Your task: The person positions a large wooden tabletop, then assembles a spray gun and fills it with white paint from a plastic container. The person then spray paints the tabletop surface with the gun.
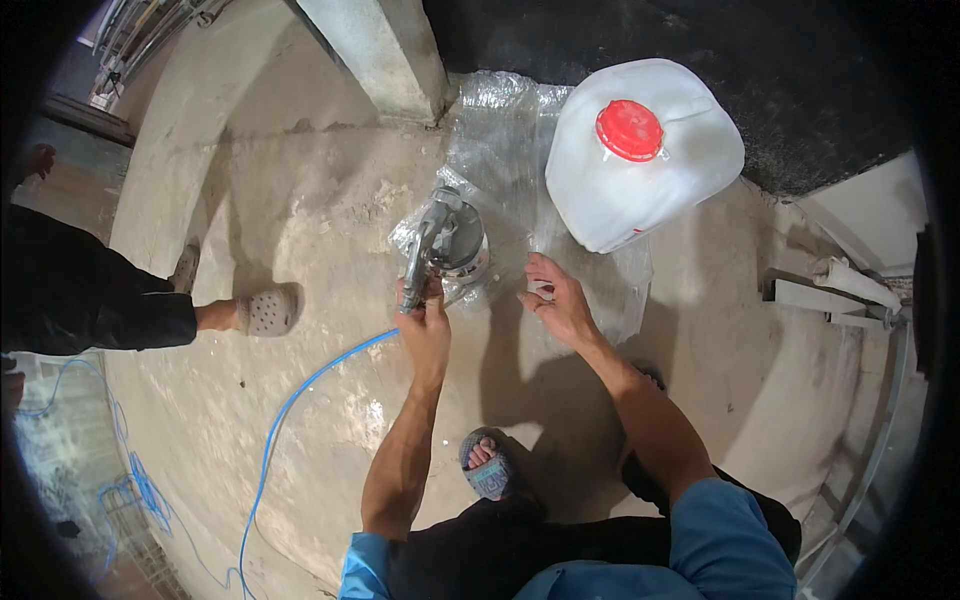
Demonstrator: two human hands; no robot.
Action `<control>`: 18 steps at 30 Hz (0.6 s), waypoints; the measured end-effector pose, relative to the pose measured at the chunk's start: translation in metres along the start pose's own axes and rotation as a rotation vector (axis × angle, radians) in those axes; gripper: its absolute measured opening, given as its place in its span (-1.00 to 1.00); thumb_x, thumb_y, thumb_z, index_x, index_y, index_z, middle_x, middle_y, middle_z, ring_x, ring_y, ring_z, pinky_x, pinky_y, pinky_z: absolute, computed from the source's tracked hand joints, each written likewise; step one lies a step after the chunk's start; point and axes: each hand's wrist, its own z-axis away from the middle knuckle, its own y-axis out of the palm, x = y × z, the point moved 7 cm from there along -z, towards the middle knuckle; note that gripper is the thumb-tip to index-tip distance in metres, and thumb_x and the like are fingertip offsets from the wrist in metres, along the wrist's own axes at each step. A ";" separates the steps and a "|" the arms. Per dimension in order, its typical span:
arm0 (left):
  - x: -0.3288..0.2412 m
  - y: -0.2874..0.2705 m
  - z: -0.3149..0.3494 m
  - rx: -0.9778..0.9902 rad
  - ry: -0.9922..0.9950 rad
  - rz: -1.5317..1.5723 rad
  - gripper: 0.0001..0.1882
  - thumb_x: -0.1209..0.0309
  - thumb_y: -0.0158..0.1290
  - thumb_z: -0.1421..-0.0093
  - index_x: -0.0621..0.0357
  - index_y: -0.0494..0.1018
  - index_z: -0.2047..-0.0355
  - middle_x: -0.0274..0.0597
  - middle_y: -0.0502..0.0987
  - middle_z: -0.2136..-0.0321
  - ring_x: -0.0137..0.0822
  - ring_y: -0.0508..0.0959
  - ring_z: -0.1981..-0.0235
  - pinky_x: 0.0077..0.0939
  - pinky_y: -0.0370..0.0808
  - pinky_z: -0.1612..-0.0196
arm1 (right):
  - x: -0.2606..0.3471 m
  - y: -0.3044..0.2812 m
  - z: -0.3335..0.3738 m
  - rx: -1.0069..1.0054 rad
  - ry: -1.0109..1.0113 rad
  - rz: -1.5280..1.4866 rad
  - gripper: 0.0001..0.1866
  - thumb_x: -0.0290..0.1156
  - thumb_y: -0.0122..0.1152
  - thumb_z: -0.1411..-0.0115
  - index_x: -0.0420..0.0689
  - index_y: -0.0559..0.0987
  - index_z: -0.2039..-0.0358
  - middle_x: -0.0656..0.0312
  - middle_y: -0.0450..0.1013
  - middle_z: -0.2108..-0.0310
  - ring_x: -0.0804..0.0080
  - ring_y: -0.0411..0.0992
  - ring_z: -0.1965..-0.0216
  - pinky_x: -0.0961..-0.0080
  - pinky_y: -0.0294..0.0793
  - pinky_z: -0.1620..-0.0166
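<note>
My left hand (427,335) is wrapped round the handle of a grey spray gun (432,240) with a round cup under it. A blue air hose (300,393) runs from the handle's lower end. Just right of the cup, my right hand (560,300) is held in the air with its fingers apart and nothing in them. Beyond it stands a large white plastic jerrycan (590,190) with a red screw cap (630,130). Clear plastic sheeting (500,150) lies under the spray gun and beside the jerrycan.
A concrete pillar (390,60) rises behind the sheeting, next to a black surface (780,60). At the left stands another person in dark trousers (90,290) and pale clogs (268,312). Blue hose coils (148,492) lie at the lower left. Boards and a roll (858,282) are at the right.
</note>
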 end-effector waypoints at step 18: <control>-0.027 0.005 0.002 -0.081 0.032 -0.075 -0.82 0.44 -0.01 -0.37 0.31 0.37 0.11 -0.22 0.51 0.23 -0.48 0.44 0.19 -0.56 0.39 0.11 | 0.051 0.071 -0.015 -0.245 -0.334 0.206 0.12 -0.39 0.50 0.06 -0.38 -0.07 -0.34 -0.37 0.01 -0.30 -0.27 0.06 -0.31 0.05 0.14 -0.30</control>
